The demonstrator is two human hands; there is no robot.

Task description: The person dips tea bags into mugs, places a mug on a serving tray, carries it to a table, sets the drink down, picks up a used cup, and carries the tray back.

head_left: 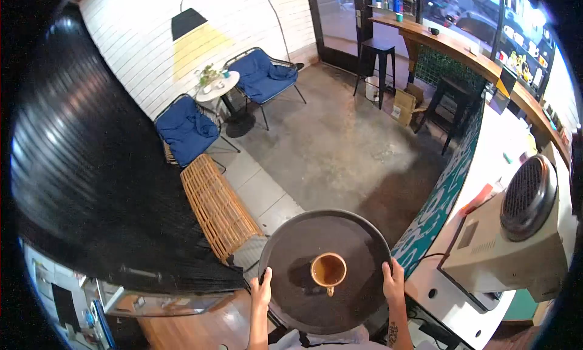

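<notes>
A round dark serving tray [358, 244] is held level in front of my body, with both hands on its rim. My left hand [262, 289] grips the left edge, thumb on top and the other fingers hidden underneath. On the opposite edge my right hand [393, 280] holds in the same way, its fingers also partly hidden below. Near the middle of the tray stands an upright cup [328, 270] with brown liquid in it, its handle pointing toward me. Neither hand touches the cup.
A wicker bench [218, 204] and blue-cushioned chairs [185, 130] line the left, beside a small round table [217, 88] with a plant. To the right runs a white counter [458, 228] carrying a beige machine [504, 228]. Black stools [376, 55] and a cardboard box [405, 104] stand farther off on the concrete floor [328, 137].
</notes>
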